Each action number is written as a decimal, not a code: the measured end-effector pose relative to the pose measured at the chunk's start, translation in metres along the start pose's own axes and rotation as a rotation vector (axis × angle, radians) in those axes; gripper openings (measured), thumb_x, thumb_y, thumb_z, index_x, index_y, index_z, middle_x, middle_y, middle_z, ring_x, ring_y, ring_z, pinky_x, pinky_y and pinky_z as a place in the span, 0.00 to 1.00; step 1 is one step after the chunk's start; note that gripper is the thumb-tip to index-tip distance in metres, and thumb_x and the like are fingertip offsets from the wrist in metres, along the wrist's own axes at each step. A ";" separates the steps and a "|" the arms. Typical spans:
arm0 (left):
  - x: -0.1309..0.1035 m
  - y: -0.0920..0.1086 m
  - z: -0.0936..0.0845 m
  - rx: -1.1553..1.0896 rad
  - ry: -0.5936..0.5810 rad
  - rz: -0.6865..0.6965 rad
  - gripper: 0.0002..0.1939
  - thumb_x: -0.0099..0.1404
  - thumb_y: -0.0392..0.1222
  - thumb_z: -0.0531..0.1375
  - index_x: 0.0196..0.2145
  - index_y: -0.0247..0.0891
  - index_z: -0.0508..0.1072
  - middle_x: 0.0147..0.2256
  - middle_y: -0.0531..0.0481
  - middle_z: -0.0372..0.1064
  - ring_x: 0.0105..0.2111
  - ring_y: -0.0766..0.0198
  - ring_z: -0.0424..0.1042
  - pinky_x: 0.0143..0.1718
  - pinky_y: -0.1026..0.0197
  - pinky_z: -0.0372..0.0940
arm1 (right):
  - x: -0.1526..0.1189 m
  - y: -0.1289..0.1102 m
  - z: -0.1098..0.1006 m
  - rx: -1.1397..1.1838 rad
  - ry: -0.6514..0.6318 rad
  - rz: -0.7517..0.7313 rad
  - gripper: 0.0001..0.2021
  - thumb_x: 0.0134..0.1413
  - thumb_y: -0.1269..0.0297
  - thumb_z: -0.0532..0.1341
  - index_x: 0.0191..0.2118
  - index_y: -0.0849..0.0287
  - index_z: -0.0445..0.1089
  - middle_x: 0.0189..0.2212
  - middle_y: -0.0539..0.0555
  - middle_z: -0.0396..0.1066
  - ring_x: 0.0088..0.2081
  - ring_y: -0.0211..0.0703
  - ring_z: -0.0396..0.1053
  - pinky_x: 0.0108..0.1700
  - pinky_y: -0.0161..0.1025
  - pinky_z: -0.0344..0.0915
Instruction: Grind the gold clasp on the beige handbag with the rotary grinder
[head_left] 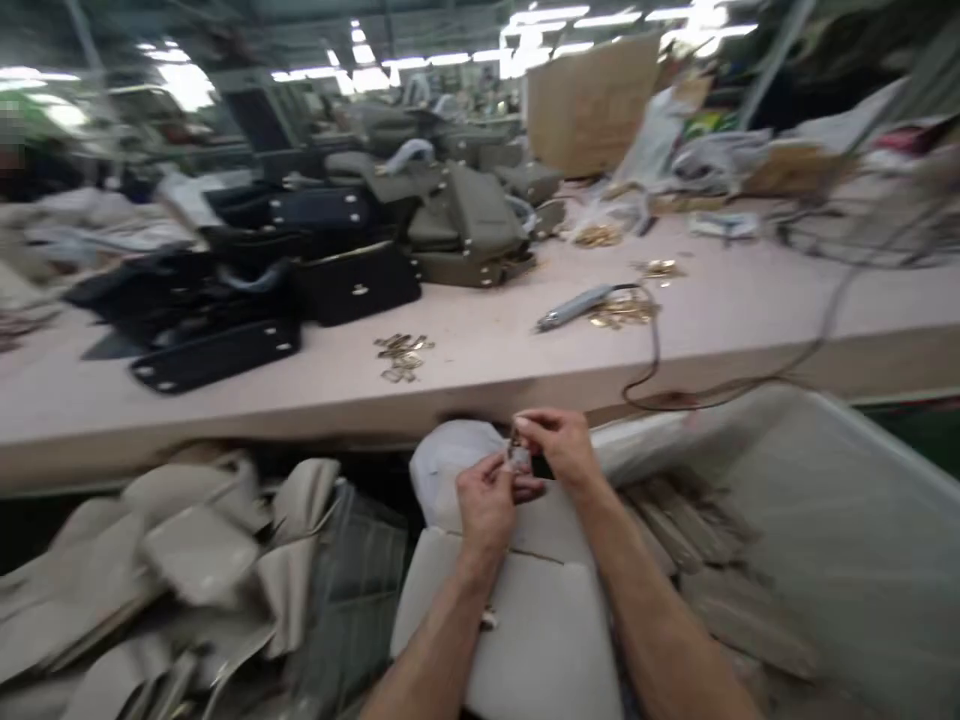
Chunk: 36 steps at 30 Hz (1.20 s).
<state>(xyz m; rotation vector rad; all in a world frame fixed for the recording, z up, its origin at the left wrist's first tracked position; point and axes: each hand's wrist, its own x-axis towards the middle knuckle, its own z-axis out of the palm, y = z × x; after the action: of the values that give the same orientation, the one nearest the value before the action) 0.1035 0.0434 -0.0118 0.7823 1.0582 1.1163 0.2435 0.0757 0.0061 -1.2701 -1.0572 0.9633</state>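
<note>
Beige leather scraps (187, 560) piled on the left, w/ black bags (247, 290) up on the table (487, 360). Center: left hand (487, 500) and right hand (562, 450) both pinching a small metal clasp (519, 456) btwn thumb + fingertips, right over the pale bag (525, 610) in the lap, just below the table edge. Clasp looks tiny, stiff, prob slippery, so grip by the edges. Brass bits (401, 355), a grey tool (577, 305), then a bin (847, 540) on the right.

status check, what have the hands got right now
Left hand and right hand together, fingers pinching a small metal fitting. Pale bag piece underneath on the lap. Nothing between the hands; image blurred.
</note>
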 end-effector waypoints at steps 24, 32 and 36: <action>0.001 -0.001 -0.017 -0.015 -0.152 0.039 0.22 0.65 0.48 0.64 0.48 0.26 0.79 0.33 0.39 0.80 0.30 0.53 0.83 0.33 0.59 0.79 | -0.013 0.005 0.010 -0.020 -0.163 0.028 0.16 0.49 0.55 0.74 0.38 0.63 0.82 0.24 0.54 0.75 0.23 0.38 0.70 0.27 0.33 0.69; 0.000 -0.001 -0.019 -0.023 -0.180 0.053 0.20 0.64 0.46 0.63 0.48 0.27 0.79 0.35 0.40 0.79 0.30 0.53 0.83 0.33 0.60 0.79 | -0.014 0.007 0.010 -0.005 -0.180 0.055 0.17 0.48 0.54 0.75 0.37 0.63 0.82 0.25 0.54 0.76 0.23 0.39 0.71 0.27 0.35 0.71; -0.002 0.000 -0.020 -0.024 -0.186 0.052 0.21 0.64 0.46 0.63 0.49 0.27 0.79 0.36 0.40 0.79 0.31 0.53 0.83 0.37 0.56 0.80 | -0.014 0.007 0.011 0.003 -0.191 0.049 0.17 0.48 0.53 0.75 0.37 0.63 0.82 0.24 0.54 0.76 0.23 0.39 0.71 0.26 0.35 0.72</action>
<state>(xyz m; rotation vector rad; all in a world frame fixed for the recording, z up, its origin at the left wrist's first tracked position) 0.0849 0.0417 -0.0176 0.8810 0.8717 1.0759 0.2295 0.0652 -0.0024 -1.2235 -1.1756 1.1408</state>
